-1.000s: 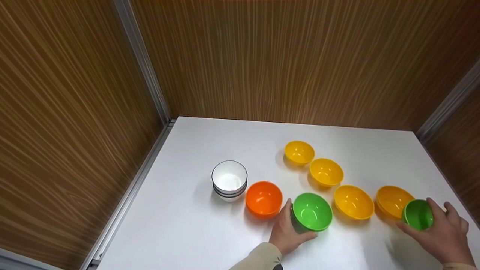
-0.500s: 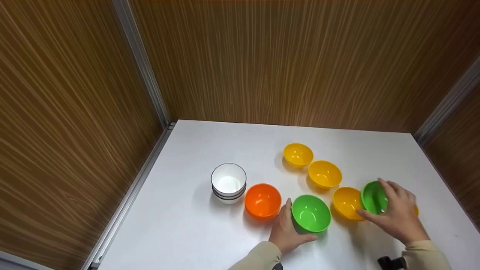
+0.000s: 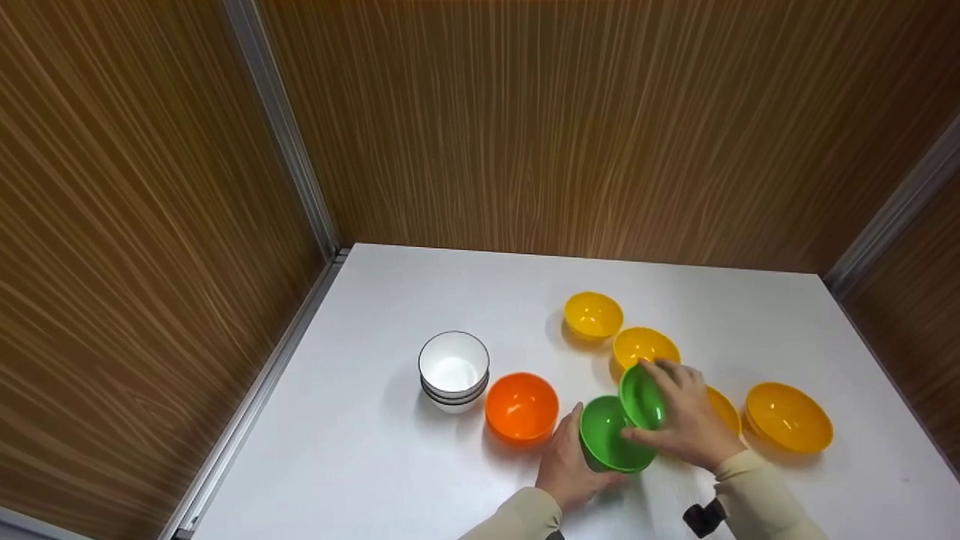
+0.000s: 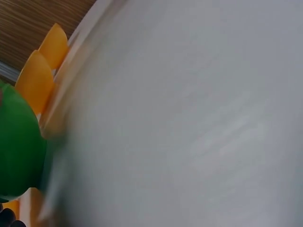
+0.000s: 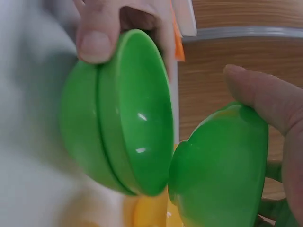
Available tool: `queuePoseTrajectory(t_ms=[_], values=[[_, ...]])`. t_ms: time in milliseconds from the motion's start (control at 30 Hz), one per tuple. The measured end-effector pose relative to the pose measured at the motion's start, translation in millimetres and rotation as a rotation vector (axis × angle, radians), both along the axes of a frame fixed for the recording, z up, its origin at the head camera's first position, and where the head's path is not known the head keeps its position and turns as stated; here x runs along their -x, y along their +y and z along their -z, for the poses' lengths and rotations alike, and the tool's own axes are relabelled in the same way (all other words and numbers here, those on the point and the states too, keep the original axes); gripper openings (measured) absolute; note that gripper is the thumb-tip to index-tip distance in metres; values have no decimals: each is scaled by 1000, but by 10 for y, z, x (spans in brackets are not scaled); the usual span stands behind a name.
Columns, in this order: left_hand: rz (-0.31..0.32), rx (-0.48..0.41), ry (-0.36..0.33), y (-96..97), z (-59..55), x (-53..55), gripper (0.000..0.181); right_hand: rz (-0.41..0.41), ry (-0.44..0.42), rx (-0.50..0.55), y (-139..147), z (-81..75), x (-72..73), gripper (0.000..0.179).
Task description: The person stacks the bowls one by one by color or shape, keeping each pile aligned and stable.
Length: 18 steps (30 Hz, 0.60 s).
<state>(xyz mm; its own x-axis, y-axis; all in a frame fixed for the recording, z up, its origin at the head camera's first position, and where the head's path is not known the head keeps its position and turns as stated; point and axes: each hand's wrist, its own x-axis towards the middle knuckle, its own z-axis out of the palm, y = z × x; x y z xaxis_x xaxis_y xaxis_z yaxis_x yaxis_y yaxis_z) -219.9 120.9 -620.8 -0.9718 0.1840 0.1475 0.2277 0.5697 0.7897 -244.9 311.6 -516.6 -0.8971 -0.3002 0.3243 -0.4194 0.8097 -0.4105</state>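
My left hand (image 3: 568,469) grips a stack of nested green bowls (image 3: 606,439) at its left side. In the right wrist view two nested rims of that stack (image 5: 142,118) show, with the left thumb pressing near the rim. My right hand (image 3: 694,420) holds another green bowl (image 3: 642,399) by its rim, tilted, just above and to the right of the stack. From the right wrist that held bowl (image 5: 222,170) has its base close to the stack's rim; whether they touch I cannot tell. The left wrist view catches only part of a green bowl (image 4: 19,146).
An orange bowl (image 3: 521,409) sits left of the green stack, beside a stack of white dark-rimmed bowls (image 3: 454,364). Several yellow bowls stand at the back and right, including a far one (image 3: 592,315) and a right one (image 3: 787,416). Wood-patterned walls (image 3: 525,135) border the white table (image 3: 337,450).
My right hand has carried its green bowl leftward from over the rightmost yellow bowl to the green stack. My left hand has stayed at the stack.
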Motion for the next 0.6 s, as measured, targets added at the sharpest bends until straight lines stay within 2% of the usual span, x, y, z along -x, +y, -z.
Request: queuePoseTrajectory(t_ms=[367,600], values=[[-9,-24,-11,17,2,72,113,-91,7,-29,-262,177,105,110],[-23,-59,-66,33,4,115,112,-121,26,-43,-331,252,161,108]])
